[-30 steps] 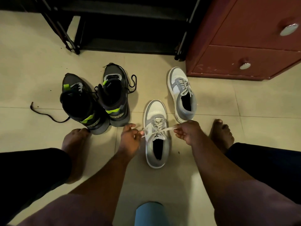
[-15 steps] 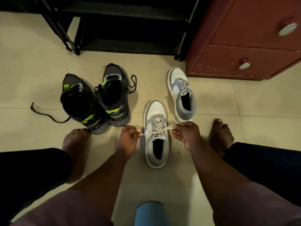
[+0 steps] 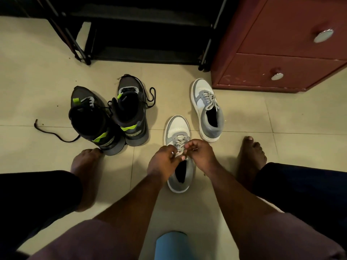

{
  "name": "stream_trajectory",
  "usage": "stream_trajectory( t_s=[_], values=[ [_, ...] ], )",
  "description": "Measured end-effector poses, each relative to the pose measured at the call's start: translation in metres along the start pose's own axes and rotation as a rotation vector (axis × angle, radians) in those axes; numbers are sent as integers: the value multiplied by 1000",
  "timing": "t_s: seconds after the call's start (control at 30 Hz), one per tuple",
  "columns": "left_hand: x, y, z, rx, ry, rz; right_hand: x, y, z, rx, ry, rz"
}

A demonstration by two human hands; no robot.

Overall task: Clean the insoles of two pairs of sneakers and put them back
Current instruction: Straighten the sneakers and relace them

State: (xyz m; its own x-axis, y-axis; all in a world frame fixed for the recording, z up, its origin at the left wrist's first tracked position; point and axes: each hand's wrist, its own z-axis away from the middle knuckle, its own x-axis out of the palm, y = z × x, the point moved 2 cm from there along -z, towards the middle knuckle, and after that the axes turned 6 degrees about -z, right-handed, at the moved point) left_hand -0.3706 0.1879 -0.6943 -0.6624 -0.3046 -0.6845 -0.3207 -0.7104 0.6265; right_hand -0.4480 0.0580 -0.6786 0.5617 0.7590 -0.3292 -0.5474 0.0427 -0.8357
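- Both hands brought together over the near grey sneaker, where half a second back they were spread apart, drawing the lace taut across the tongue.
- Left hand: grip closed, fingers curled and pinching the lace just above the shoe's opening.
- Right hand: grip likewise closed on the lace, fingertips touching or nearly touching the left's.
- Lace ends no longer stretched sideways; now bunched between the two hands, so likely a knot or bow being formed, or loosened. Cannot tell which from this view.
- Near grey sneaker upright on the floor between the bare feet, toe pointing away; opening dark, insole not discernible.
- Second grey sneaker just beyond and to the right, near the red cabinet, laces done up, untouched.
- Dark pair side by side to the left, laces loose, one trailing out over the floor.
- Meaning for the task: lace work in hand on this one shoe; whether before pulling its insole or after putting it back, cannot tell.
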Motion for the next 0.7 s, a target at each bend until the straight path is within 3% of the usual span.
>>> stream_trajectory(
  t_s=[0.1,0.27,0.4,0.5,0.6,0.67,0.7],
  values=[
    [2,3,-1,-8,8,42,3,2,-1,-45,-34,76],
    [-20,5,-7,-101,112,637,2,8,-6,-34,-40,166],
    [-52,-1,-21,-91,335,764,5,9,-6,-46,-36,231],
    [-73,-29,-32,-253,719,971,7,6,-5,-112,-69,408],
    [-86,-72,-35,-499,1049,982,10,-1,-4,-221,-104,587],
    [-85,-80,-26,-600,1090,900,11,-1,-5,-219,-86,573],
    [-80,-80,-20,-675,1058,751,11,0,-6,-199,-70,540]
  ],
)
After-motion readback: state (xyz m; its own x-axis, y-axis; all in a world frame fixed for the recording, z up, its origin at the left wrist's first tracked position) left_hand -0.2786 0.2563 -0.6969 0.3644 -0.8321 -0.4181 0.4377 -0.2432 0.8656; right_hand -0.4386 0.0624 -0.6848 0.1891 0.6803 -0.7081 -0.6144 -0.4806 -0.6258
